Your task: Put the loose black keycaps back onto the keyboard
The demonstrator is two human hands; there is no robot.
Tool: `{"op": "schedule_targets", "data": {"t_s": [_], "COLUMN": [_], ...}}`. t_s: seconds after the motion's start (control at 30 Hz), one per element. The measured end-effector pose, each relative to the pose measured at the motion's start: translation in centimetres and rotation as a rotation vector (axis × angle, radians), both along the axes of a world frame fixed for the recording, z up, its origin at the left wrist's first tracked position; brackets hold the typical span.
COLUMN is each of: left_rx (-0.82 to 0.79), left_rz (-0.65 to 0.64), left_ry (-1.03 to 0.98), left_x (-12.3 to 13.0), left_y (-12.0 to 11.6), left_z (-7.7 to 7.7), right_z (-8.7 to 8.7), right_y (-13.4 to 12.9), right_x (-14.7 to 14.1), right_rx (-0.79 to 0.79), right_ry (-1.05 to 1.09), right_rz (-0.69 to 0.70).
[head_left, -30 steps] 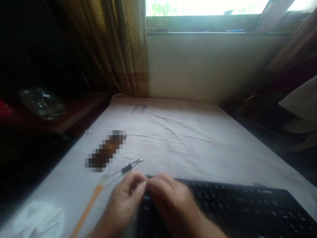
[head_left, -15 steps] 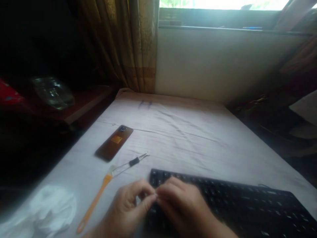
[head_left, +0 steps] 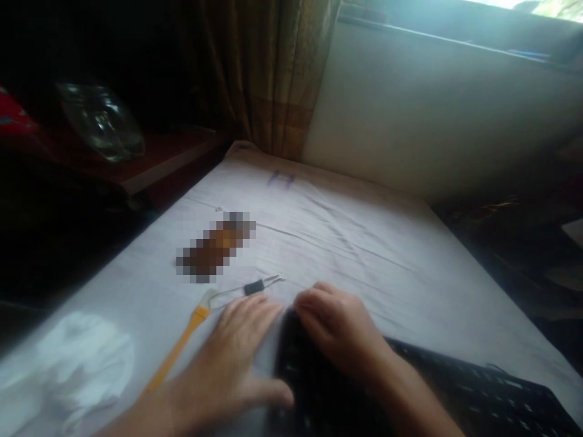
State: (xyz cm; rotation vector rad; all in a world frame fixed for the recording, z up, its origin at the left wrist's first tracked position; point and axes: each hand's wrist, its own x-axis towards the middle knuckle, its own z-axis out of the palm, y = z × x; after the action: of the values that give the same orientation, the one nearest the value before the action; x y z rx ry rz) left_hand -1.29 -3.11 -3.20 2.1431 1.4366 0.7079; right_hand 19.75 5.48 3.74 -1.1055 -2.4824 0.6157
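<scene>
A black keyboard (head_left: 460,382) lies at the lower right on a pale cloth. My left hand (head_left: 237,358) is at the keyboard's left end, thumb spread away from the fingers, holding nothing visible. My right hand (head_left: 341,328) is over the keyboard's upper left corner with its fingers curled together; whatever they pinch, if anything, is too small to make out. Just beyond my left fingers lies a metal tweezer-like tool with a black middle (head_left: 254,287). An orange-handled brush (head_left: 177,346) lies left of my left hand, partly behind the forearm.
A pixelated brown object (head_left: 216,246) lies at the cloth's left. White crumpled fabric (head_left: 86,364) is at the lower left. A clear glass container (head_left: 104,124) stands on a dark red shelf (head_left: 159,164). Behind are a curtain (head_left: 282,79) and a wall.
The view has turned, shifting the scene. My hands, fingertips together before, have parted; my left hand has opened, and my right hand has moved up to the keyboard's corner.
</scene>
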Motion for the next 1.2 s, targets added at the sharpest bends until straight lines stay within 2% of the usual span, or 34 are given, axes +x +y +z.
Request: {"op": "schedule_targets", "data": {"t_s": [0.2, 0.4, 0.63, 1.2], "left_rx": [-0.053, -0.040, -0.035, 0.101], "left_rz": [-0.022, -0.022, -0.036, -0.056], "left_ry": [-0.019, 0.001, 0.045, 0.189], "left_x": [0.1, 0.1, 0.0, -0.1], "left_y": [0.2, 0.2, 0.2, 0.5], "left_z": [0.6, 0.5, 0.7, 0.7], "right_z": [-0.9, -1.0, -0.8, -0.1], "right_y": [-0.7, -1.4, -1.7, -2.3], "right_x": [0.0, 0.3, 1.8, 5.7], "right_rx": [0.057, 0.096, 0.099, 0.083], "right_ry": [-0.016, -0.019, -0.088, -0.129], "right_rz": [0.030, 0.093, 0.059, -0.005]}}
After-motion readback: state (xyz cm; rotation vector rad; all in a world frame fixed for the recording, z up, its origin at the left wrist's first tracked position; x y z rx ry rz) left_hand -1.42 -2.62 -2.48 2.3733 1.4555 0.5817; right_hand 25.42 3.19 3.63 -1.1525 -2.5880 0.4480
